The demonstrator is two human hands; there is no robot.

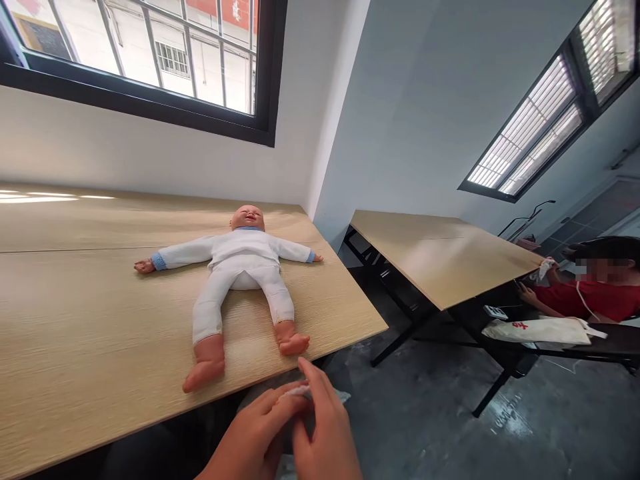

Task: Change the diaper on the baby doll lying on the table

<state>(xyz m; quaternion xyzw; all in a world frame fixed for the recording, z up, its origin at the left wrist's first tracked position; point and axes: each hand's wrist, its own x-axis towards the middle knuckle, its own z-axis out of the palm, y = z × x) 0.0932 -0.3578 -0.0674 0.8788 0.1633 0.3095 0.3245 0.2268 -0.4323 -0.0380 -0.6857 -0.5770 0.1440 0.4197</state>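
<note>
A baby doll [235, 267] in a white suit lies on its back on the wooden table [75, 333], arms spread, feet toward me. Both my hands are below the table's near edge. My left hand [257, 433] and my right hand [325, 433] are close together, fingers pinched on a small white cloth or tissue [305, 393] between them. The doll's feet are a little beyond my fingertips; neither hand touches the doll.
A second wooden table [435, 253] on black legs stands to the right across a grey floor gap. A seated person in a red top [590, 297] is at far right beside a white bag [540, 330]. Windows line the walls.
</note>
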